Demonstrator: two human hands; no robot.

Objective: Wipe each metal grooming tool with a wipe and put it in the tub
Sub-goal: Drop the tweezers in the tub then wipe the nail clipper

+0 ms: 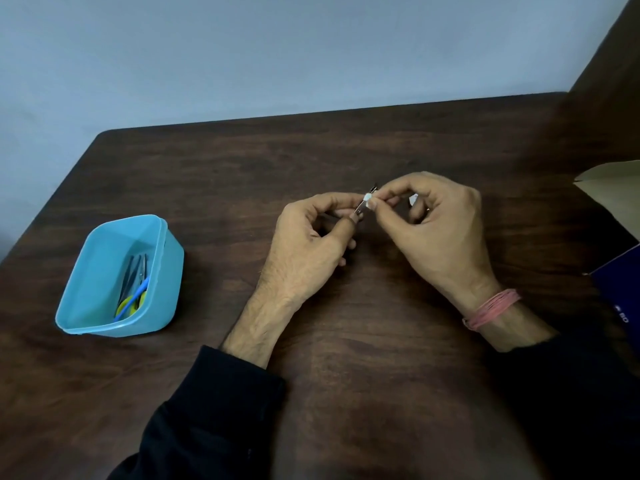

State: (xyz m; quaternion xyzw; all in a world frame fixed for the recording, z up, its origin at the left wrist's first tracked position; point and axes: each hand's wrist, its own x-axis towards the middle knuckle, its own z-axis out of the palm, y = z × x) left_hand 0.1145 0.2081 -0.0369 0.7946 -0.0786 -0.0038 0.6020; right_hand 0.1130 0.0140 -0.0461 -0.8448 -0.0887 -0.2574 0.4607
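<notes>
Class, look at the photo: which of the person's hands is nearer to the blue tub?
Left. The left hand is right of the blue tub, apart from it, holding the metal tool; the right hand is farther right.

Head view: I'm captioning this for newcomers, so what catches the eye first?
The bright blue plastic tub at the table's left, holding several tools. At centre, the left hand grips a small metal grooming tool while the right hand pinches a white wipe against it.
</notes>
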